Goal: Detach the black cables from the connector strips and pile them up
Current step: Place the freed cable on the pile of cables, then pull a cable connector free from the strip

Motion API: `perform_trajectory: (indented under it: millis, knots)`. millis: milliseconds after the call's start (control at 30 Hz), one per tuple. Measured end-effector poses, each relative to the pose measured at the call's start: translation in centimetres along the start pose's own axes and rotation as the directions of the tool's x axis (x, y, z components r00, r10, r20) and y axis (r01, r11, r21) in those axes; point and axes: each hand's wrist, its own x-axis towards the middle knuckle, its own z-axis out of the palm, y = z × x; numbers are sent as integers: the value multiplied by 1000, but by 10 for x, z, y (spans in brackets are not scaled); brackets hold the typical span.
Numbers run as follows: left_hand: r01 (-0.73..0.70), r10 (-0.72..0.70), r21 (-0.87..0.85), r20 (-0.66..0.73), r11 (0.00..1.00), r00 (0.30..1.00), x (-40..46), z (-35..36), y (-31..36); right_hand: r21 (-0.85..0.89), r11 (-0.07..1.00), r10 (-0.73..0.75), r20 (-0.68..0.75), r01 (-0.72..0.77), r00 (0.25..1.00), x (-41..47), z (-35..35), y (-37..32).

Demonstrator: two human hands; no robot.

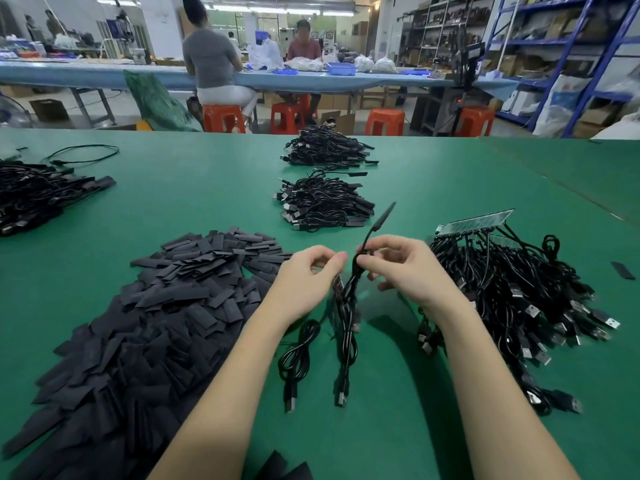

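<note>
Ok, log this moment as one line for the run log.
stage: detaching | right hand: pinching black cable | left hand: pinching strip end | loose cable: on table | finished piles: ahead

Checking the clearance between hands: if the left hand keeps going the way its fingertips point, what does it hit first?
The left hand points right, toward the black cable held up in the right hand's grip. It would likely meet that cable first, then the right fingertips. Depth is unclear.

Single head-worn wide view, looking forward and down across green table [214, 188], close above near edge; workshop visible beyond far edge.
</note>
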Motion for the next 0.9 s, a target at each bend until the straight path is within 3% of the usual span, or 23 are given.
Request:
perform_trajectory:
  millis: [167, 267, 467, 633, 700, 800, 867, 900]
  knots:
    - [37, -43, 129, 44, 991, 998, -2, -1, -2, 62, 997, -28, -227, 43, 973, 2, -4, -2]
    - [36, -45, 135, 64, 990, 997, -4, 0, -1, 307, 950, 79, -389, 49, 918, 7, 0, 0]
    - [41, -56, 197, 72, 980, 996, -4, 4, -1, 727, 687, 274, -245, -11, 930, 49, 26, -3]
    - [47, -64, 207, 76, 977, 995, -4, 4, -3, 828, 541, 402, -102, -146, 910, 125, 54, -6]
    - [48, -65, 196, 84, 979, 994, -3, 4, -4, 800, 568, 447, -103, -193, 889, 142, 64, 0]
    - [45, -63, 188, 90, 981, 994, -2, 5, -7, 566, 773, 475, -217, -286, 853, 154, 67, 12]
    - [46, -64, 184, 91, 982, 994, -2, 4, -9, 215, 906, 421, -364, -365, 830, 158, 61, 17]
    - [44, -62, 185, 94, 982, 994, -2, 4, -8, -27, 919, 346, -417, -392, 840, 158, 56, 17]
